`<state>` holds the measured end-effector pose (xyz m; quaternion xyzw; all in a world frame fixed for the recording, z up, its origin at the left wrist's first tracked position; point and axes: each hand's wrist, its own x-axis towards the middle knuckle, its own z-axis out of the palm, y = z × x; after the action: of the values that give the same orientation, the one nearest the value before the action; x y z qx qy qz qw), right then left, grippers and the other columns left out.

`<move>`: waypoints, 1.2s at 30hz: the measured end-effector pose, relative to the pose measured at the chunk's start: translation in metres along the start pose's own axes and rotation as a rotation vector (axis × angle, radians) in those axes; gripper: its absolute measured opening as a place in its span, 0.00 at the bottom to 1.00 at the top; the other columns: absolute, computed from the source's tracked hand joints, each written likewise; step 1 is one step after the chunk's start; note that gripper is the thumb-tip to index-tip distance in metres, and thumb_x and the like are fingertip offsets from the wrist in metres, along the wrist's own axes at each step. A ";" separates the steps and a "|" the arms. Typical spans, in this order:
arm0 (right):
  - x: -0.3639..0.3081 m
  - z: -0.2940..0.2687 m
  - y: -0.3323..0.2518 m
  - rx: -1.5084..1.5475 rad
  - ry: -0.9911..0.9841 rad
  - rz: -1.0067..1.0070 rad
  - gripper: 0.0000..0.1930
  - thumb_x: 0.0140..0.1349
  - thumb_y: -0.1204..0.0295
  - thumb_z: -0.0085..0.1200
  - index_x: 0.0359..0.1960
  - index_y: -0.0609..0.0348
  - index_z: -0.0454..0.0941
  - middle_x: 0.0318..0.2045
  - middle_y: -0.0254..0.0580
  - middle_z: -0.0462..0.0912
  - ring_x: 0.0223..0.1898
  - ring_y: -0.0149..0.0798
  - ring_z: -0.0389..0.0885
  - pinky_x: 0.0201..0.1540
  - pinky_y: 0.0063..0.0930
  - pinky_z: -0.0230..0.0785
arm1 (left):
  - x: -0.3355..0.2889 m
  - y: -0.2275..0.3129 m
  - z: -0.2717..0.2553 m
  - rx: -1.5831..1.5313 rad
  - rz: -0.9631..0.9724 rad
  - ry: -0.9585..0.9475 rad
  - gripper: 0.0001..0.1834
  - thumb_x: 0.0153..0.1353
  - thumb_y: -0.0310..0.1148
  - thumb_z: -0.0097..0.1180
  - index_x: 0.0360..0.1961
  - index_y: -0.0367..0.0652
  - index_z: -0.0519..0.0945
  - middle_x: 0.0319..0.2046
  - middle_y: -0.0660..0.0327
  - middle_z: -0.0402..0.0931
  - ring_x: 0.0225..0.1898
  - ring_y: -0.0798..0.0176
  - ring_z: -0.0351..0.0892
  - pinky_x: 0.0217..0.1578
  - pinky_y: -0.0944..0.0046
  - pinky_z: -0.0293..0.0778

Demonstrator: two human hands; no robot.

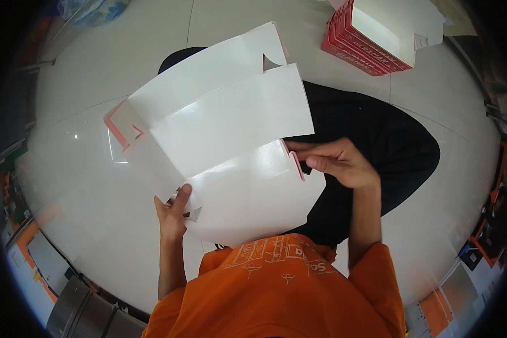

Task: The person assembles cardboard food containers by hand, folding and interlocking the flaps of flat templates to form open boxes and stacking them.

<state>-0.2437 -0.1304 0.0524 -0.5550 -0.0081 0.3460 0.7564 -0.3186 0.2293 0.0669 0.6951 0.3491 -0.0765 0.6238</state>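
A partly folded cardboard box (236, 121) lies across my lap, its glossy white inside facing up and its panels spread out. Pinkish-red outer print shows along some of its edges. At the box's near left corner, by the slotted tabs, my left hand (172, 211) is closed on the cardboard with the thumb on top. My right hand (343, 160) is at the box's right edge, beside a small folded tab with a red edge. Its fingers are stretched toward that tab and the fingertips pass partly out of sight behind the edge; the thumb stands apart.
A stack of red-and-white folded boxes (372, 42) stands on the tiled floor (434, 118) at the far right. My legs in black trousers (372, 124) are folded under the box. Clear plastic wrap (101, 12) lies at the far left.
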 end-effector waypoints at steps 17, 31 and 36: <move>0.048 0.028 -0.005 -0.254 0.204 0.352 0.18 0.55 0.80 0.68 0.48 0.64 0.80 0.40 0.40 0.85 0.41 0.31 0.83 0.48 0.26 0.77 | 0.032 0.047 0.009 0.230 0.234 -0.192 0.16 0.65 0.28 0.61 0.51 0.33 0.74 0.39 0.57 0.80 0.39 0.64 0.81 0.41 0.65 0.77; 0.021 0.046 -0.016 -0.552 0.023 0.029 0.19 0.54 0.70 0.66 0.45 0.68 0.77 0.34 0.54 0.85 0.38 0.48 0.86 0.43 0.33 0.75 | 0.020 0.021 -0.018 -0.211 -0.244 -0.210 0.21 0.59 0.26 0.64 0.51 0.27 0.76 0.39 0.51 0.82 0.38 0.57 0.85 0.42 0.58 0.83; 0.016 0.044 -0.013 -0.542 0.001 0.038 0.11 0.61 0.73 0.54 0.40 0.70 0.75 0.26 0.57 0.80 0.28 0.54 0.82 0.34 0.39 0.72 | 0.009 0.038 -0.006 0.174 -0.032 -0.163 0.15 0.60 0.32 0.66 0.42 0.30 0.82 0.33 0.55 0.84 0.31 0.62 0.84 0.35 0.64 0.81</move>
<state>-0.2420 -0.0870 0.0741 -0.7374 -0.0896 0.3449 0.5738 -0.2921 0.2395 0.0942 0.7324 0.3003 -0.1726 0.5862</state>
